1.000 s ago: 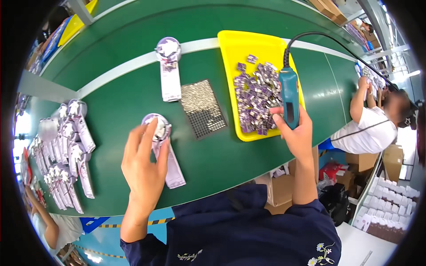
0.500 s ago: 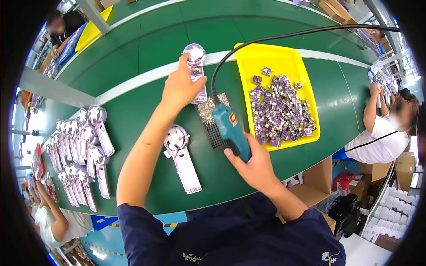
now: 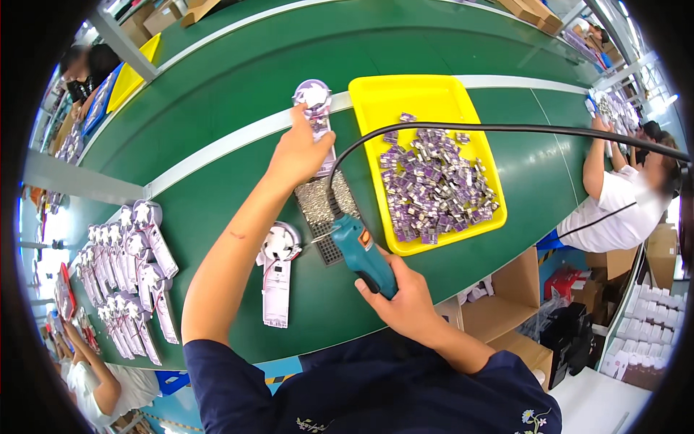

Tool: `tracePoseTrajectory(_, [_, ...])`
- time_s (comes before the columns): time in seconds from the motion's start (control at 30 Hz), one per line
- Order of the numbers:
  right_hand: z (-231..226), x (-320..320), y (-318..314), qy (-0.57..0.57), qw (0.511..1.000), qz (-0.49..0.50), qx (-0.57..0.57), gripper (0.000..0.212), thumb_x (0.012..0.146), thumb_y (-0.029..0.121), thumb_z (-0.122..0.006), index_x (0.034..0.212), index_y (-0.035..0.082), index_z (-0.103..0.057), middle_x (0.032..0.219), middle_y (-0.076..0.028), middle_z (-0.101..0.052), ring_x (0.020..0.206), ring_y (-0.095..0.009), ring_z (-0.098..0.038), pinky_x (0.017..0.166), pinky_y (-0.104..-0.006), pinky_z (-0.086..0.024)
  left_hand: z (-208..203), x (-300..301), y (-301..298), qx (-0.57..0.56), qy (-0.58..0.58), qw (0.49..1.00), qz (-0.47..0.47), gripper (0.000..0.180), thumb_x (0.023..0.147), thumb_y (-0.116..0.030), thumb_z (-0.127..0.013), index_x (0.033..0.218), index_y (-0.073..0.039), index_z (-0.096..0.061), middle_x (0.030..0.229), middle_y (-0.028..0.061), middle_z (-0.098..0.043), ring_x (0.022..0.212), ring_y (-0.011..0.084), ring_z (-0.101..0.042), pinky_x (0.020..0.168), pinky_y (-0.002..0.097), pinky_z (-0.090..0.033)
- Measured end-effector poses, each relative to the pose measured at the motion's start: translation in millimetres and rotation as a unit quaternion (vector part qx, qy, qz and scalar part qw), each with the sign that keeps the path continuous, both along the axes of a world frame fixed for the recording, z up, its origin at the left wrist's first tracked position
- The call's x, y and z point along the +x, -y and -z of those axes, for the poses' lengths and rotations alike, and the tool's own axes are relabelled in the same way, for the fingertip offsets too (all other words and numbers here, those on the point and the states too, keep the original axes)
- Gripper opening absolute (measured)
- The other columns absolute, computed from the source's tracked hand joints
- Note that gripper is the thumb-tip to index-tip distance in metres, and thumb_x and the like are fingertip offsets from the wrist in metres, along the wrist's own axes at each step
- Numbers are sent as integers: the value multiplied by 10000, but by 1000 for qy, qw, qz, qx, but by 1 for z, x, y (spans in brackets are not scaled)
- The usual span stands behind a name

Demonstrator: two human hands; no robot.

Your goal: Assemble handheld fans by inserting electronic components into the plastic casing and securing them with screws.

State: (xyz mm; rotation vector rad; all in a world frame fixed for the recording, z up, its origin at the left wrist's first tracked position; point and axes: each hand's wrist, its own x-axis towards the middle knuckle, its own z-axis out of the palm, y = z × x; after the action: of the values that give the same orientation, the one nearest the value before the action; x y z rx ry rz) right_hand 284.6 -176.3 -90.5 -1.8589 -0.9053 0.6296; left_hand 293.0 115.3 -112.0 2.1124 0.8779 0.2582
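My left hand reaches to the far side and grips a white-and-purple handheld fan unit, its round head pointing away. My right hand is wrapped around a teal electric screwdriver with a black cable. The tool's thin bit points left, near the head of a second fan unit that lies on the green table with its fan blades and red wire showing. Between the hands sits a black perforated tray heaped with small metal screws; the held unit's lower end is right at its far edge.
To the right, a yellow tray holds a pile of small purple-and-silver parts. Several fan units stand in rows at the left. The screwdriver cable arches over the yellow tray. Co-workers sit at both sides; a cardboard box is below the table edge at right.
The screwdriver has swung toward the near left, its bit now toward the lying fan unit, which stands straighter in view. My left hand keeps its grip. The whole view has shifted slightly.
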Motion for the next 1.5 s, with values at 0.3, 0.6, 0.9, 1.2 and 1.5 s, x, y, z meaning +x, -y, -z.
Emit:
tracePoseTrajectory(0.3, [-25, 23, 28, -41, 999, -15, -15, 397, 793, 206, -860, 1061, 24, -632, 872, -67, -680, 776, -99, -617, 706, -294, -516, -17, -23, 19, 8, -4, 1000, 2, 806, 905, -375, -657, 1494, -18, -239, 1083, 304, -683, 987, 461, -684, 910, 496, -519])
tracePoseTrajectory(0.6, [-19, 160, -37, 159, 986, -19, -47, 375, 847, 53, -748, 1194, 7, -614, 1000, -51, -733, 886, -103, -655, 832, -276, -525, -43, -211, 59, 56, 90, 994, 28, 531, 803, -113, -800, 1297, -48, -619, 971, 80, -649, 845, 190, -597, 804, 320, -509])
tracePoseTrajectory(0.9, [-23, 172, -55, 266, 955, -44, -124, 299, 841, 83, -761, 1091, 14, -613, 929, -74, -727, 803, -190, -692, 763, -320, -532, -21, -213, 122, 19, 65, 996, -61, 477, 828, -83, -791, 1257, -61, -584, 937, 73, -608, 735, 184, -603, 663, 314, -523])
tracePoseTrajectory(1.2, [-32, 154, -67, 356, 920, -66, -151, 340, 845, 210, -786, 1061, 20, -604, 874, -171, -686, 785, -357, -672, 734, -389, -512, -17, -211, 127, 113, 87, 989, -43, 294, 856, -39, -732, 1138, -72, -656, 830, 44, -599, 654, 205, -620, 576, 330, -523])
tracePoseTrajectory(1.5, [-41, 144, -59, 105, 993, -20, -47, 223, 829, 54, -785, 998, 26, -641, 896, -14, -691, 794, -86, -609, 756, -259, -496, -6, -175, 100, 348, 133, 927, 32, 303, 752, -147, -801, 1034, -97, -702, 799, 5, -568, 733, 217, -546, 649, 360, -452])
